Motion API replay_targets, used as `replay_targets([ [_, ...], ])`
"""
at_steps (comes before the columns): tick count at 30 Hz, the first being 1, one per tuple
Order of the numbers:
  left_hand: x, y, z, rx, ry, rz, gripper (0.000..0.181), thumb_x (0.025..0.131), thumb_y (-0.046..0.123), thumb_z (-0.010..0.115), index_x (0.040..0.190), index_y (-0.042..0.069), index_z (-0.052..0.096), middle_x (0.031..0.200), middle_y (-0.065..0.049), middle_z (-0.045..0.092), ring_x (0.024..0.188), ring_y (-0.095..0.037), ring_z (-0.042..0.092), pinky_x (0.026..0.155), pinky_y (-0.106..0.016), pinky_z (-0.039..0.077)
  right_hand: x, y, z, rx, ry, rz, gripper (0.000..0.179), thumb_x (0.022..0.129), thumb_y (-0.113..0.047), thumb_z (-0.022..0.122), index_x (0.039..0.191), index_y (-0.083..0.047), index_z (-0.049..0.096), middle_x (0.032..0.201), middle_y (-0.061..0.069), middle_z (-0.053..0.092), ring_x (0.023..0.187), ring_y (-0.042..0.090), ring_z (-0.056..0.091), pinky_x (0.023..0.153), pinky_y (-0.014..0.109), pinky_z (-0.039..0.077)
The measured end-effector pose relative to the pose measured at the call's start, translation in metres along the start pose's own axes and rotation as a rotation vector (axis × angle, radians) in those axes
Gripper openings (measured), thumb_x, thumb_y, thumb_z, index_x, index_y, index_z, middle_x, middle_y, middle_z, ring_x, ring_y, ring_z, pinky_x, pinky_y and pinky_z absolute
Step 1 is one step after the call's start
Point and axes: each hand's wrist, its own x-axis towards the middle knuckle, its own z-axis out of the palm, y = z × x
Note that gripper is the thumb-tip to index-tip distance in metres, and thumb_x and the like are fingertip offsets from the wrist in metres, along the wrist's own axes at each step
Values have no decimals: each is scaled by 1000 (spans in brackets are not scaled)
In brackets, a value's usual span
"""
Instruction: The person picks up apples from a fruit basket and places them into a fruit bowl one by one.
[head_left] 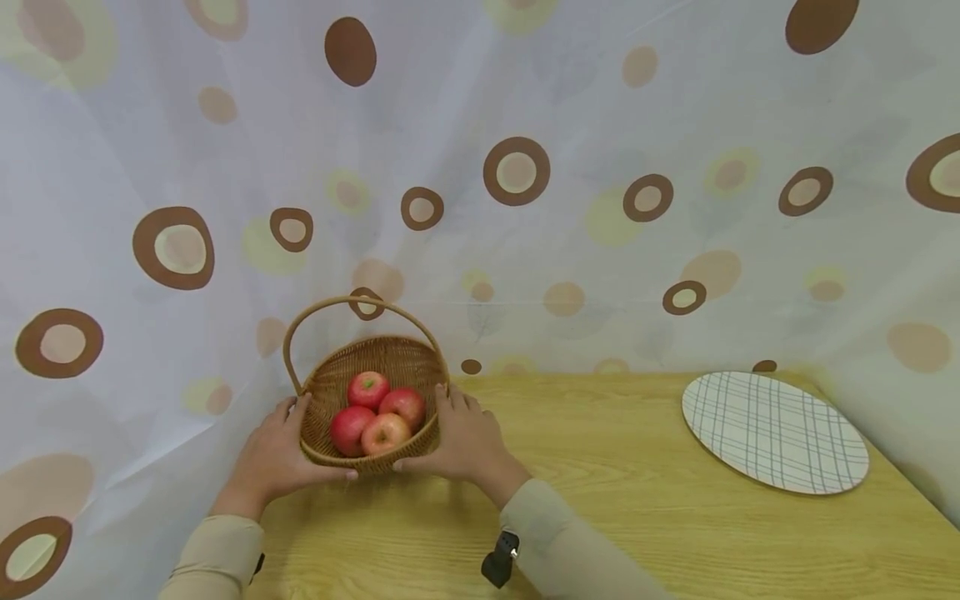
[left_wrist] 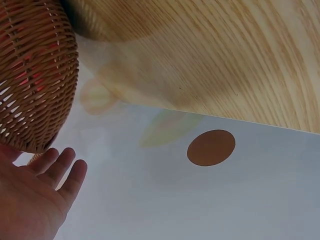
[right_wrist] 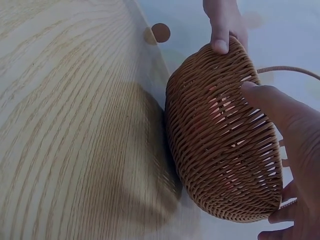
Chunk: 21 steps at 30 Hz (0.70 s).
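A wicker basket [head_left: 390, 352] with a tall arched handle [head_left: 352, 298] is held between both hands, its opening tilted toward me. Inside it lie several red apples [head_left: 351, 430], also glimpsed through the weave in the wrist views. My left hand [head_left: 273, 457] grips the left side, thumb along the front below the rim. On the opposite side my right hand [head_left: 474, 437] holds the rim near the handle's base, its thumb on the near wall. The right wrist view shows the basket's underside [right_wrist: 220, 130] close over the wooden table, with a shadow beside it.
An oval board or placemat [head_left: 776, 433] with a grey-blue checked pattern lies at the table's right end. The wood-grain table [head_left: 600, 500] meets a white sheet [head_left: 570, 250] with brown circles at the back and sides. That sheet hangs close to the left of the basket.
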Motion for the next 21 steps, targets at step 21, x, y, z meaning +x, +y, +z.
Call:
replay_targets([
  [21, 4, -1, 8, 32, -4, 28, 166, 50, 96, 80, 162, -14, 26, 155, -40, 43, 126, -63, 58, 99, -71, 53, 8, -11, 14, -39, 74, 65, 159, 56, -105, 64, 170, -4, 20, 173, 20, 30, 153, 41, 43, 106, 61, 53],
])
